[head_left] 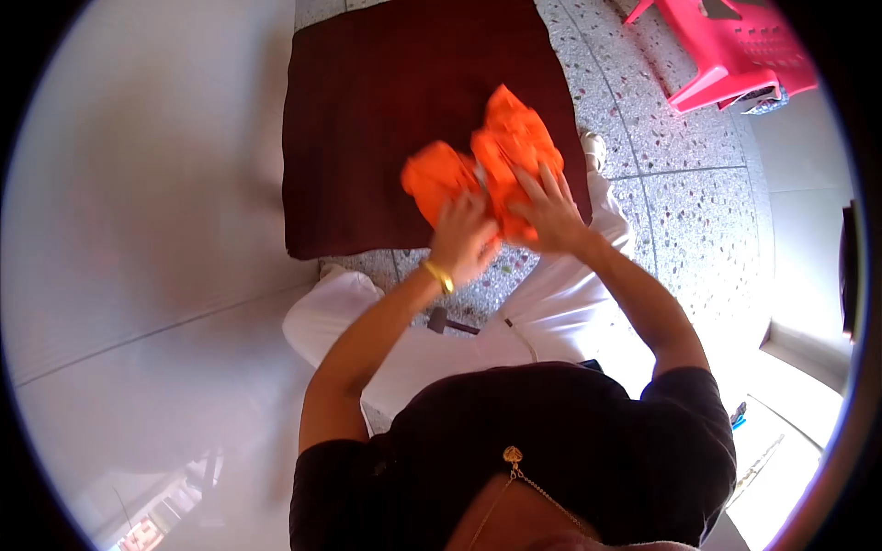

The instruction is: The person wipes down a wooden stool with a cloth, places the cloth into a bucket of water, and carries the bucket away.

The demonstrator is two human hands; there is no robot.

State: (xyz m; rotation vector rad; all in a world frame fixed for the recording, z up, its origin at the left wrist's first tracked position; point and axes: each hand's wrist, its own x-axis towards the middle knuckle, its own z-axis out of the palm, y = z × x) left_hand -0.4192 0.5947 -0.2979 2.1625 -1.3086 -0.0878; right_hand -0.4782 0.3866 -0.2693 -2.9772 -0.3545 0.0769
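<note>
A bunched piece of orange cloth [520, 147], slightly blurred, is spread in two lobes over the near right part of a dark maroon covered table [367, 110]. My left hand [462, 241], with a gold bangle at its wrist, is smeared by motion. Its fingers are bent onto the near edge of the left lobe. On the right lobe, my right hand [551, 213] grips the cloth from the side, its fingers over the top and its thumb towards the middle. Folds hide some fingertips. Whether the cloth rests on the table or hangs just above it, I cannot tell.
A pink plastic chair [726, 55] stands on the speckled tile floor [680, 138] at the far right. A pale wall [138, 202] runs close along the left. My legs in white trousers [404, 358] are bent at the table's near edge.
</note>
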